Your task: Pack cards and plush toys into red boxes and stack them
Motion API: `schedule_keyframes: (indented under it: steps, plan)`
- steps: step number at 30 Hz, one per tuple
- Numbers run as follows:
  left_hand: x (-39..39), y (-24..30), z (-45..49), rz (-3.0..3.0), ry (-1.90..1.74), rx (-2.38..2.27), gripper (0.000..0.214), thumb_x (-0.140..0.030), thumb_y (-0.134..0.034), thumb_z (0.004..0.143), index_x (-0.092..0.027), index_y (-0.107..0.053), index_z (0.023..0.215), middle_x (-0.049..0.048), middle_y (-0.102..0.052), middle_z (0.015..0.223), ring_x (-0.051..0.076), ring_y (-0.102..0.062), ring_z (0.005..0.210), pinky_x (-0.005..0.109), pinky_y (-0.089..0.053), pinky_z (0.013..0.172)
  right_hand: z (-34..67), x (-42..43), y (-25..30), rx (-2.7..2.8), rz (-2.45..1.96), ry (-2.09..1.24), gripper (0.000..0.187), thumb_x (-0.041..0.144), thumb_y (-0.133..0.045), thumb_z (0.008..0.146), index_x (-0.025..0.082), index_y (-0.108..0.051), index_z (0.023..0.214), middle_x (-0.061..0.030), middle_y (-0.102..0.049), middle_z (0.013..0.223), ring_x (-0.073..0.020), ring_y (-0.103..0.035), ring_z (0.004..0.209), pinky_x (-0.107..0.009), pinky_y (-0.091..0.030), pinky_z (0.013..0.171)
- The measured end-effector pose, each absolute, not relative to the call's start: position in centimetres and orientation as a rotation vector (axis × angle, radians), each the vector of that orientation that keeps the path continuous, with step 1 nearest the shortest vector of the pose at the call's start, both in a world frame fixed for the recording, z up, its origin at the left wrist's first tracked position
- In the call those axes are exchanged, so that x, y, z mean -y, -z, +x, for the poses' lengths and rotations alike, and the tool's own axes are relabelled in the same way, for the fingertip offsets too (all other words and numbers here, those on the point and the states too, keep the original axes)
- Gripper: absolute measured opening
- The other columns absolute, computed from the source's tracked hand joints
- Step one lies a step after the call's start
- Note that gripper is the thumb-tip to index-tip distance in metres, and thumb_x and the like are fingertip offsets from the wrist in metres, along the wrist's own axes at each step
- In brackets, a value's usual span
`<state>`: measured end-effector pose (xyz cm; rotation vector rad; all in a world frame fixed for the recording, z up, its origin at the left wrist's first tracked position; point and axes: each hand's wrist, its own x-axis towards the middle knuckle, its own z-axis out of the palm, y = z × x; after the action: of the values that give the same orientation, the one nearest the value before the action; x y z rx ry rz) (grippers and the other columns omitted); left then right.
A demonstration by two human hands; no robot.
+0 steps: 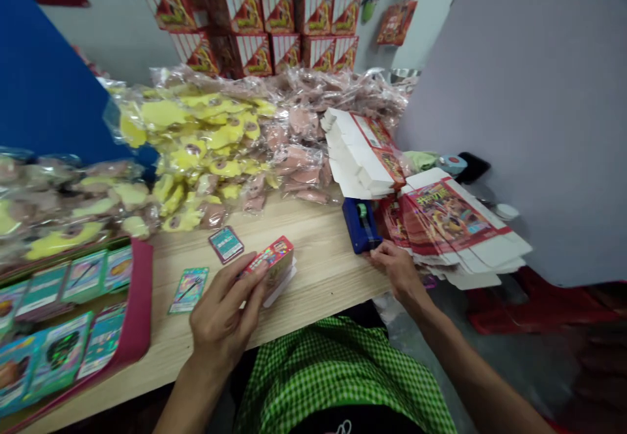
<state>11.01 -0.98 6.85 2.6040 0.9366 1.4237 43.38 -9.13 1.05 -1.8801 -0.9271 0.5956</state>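
Note:
My left hand (228, 306) is wrapped round a small red card box (280, 251), holding it tilted above the wooden table, with a white flap showing at its lower side. My right hand (394, 263) has its fingertips pinched together at the front end of a blue tape dispenser (360, 228). Any strip of tape between those fingers is too small to make out. A stack of teal cards (226, 244) lies just beyond my left hand, and a shiny card with a dark figure (189, 289) lies to the left of it.
At the left a pink tray (142, 297) holds several card stacks. Bagged yellow pieces (196, 133) and bagged pink pieces (304, 153) are heaped at the back. Flattened printed boxes (450, 215) overhang the right edge. Stacked red boxes (277, 6) stand behind.

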Motion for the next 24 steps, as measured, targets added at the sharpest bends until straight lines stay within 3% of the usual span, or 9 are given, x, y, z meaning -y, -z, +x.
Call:
schedule_keyframes:
  steps: [6,10,12,18,24]
  plan:
    - [1.3,-7.1,11.1,2.625,-1.458,-0.885,0.034,-0.005,-0.067,0.091,-0.018,-0.066,0.122,0.0135,-0.070,0.124,0.022,-0.072,0.109,0.036,-0.062,0.092,42.9,9.8,-1.8,1.038,-1.954,-0.439,0.025,0.043,-0.055,0.074,0.025,-0.048,0.059,-0.0012,-0.055,0.065,-0.0229,-0.052,0.070,-0.032,-0.036,0.065]
    - [1.2,-7.2,10.8,2.649,-1.471,-0.872,0.034,-0.002,-0.069,0.089,-0.018,-0.068,0.119,0.0118,-0.073,0.121,0.020,-0.074,0.103,0.032,-0.061,0.091,41.5,10.8,-4.1,1.111,-1.950,-0.303,0.022,0.041,-0.052,0.085,0.025,-0.054,0.071,-0.0095,-0.067,0.100,-0.0275,-0.060,0.097,-0.036,-0.043,0.077]
    - [1.2,-7.2,10.9,2.616,-1.482,-0.874,0.032,-0.003,-0.070,0.088,-0.018,-0.069,0.116,0.0107,-0.074,0.120,0.020,-0.074,0.102,0.031,-0.062,0.090,40.2,11.0,-6.1,1.221,-1.867,-0.307,0.021,0.038,-0.052,0.089,0.024,-0.055,0.074,-0.0107,-0.065,0.107,-0.0255,-0.061,0.097,-0.035,-0.045,0.077]
    - [1.7,-7.1,11.6,2.530,-1.461,-0.879,0.029,-0.002,-0.068,0.089,-0.018,-0.067,0.114,0.0119,-0.071,0.123,0.021,-0.072,0.109,0.034,-0.061,0.092,34.4,9.2,-10.9,1.418,-1.544,-0.697,0.023,0.032,-0.051,0.096,0.023,-0.054,0.075,0.0020,-0.051,0.067,-0.0155,-0.048,0.061,-0.027,-0.036,0.057]
    - [1.6,-7.3,11.7,2.341,-1.425,-1.017,0.025,-0.006,-0.063,0.093,-0.019,-0.069,0.114,0.0104,-0.070,0.119,0.020,-0.070,0.108,0.033,-0.061,0.087,30.4,6.8,-10.9,1.437,-1.289,-0.991,0.022,0.031,-0.053,0.097,0.022,-0.053,0.078,0.0046,-0.049,0.062,-0.0126,-0.043,0.055,-0.026,-0.032,0.053]
